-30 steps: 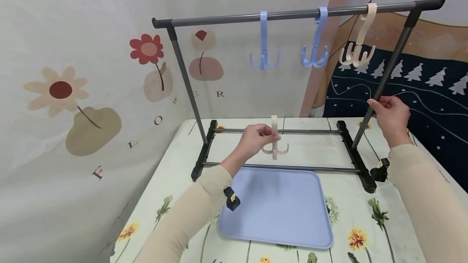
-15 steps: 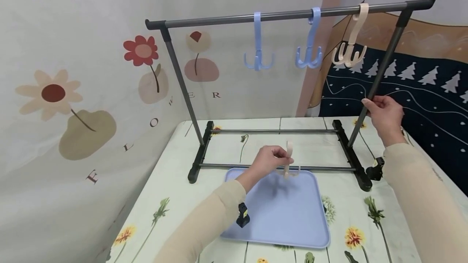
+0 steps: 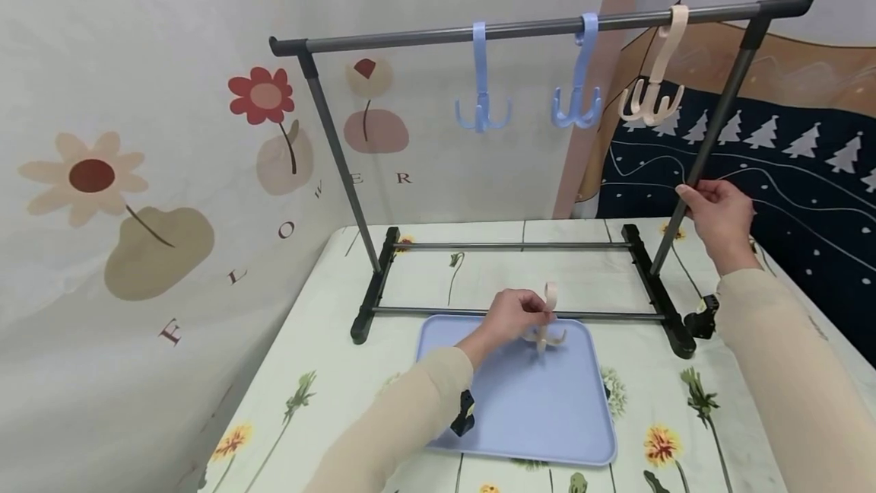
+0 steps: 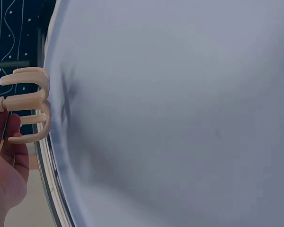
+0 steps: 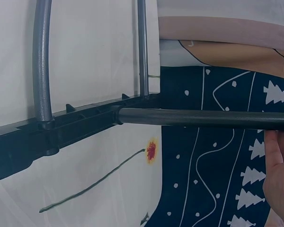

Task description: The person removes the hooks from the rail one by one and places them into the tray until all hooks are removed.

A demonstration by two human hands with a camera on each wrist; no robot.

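My left hand (image 3: 515, 315) pinches a beige multi-prong hook (image 3: 543, 338) by its stem, upright over the far part of the blue tray (image 3: 541, 409). In the left wrist view the prongs of this beige hook (image 4: 31, 101) spread close over the tray's rim, and its shadow falls on the tray. My right hand (image 3: 722, 219) grips the right upright post (image 3: 712, 131) of the dark grey rack between thumb and fingers. From the rack's top bar (image 3: 411, 38) hang two blue hooks (image 3: 482, 78) and, at the right, another beige hook (image 3: 660, 71).
The rack's black feet (image 3: 372, 291) stand on a flower-patterned tablecloth (image 3: 308, 356), joined by two low crossbars (image 3: 493, 246). The tray's far edge lies right at the front crossbar. Behind are a pale flower-print curtain (image 3: 205, 21) and a dark cloth with trees (image 3: 807, 227).
My left hand has lowered the beige hook and brought it nearer and to the right, from between the rack's crossbars to above the tray. The right hand has kept its grip on the post.
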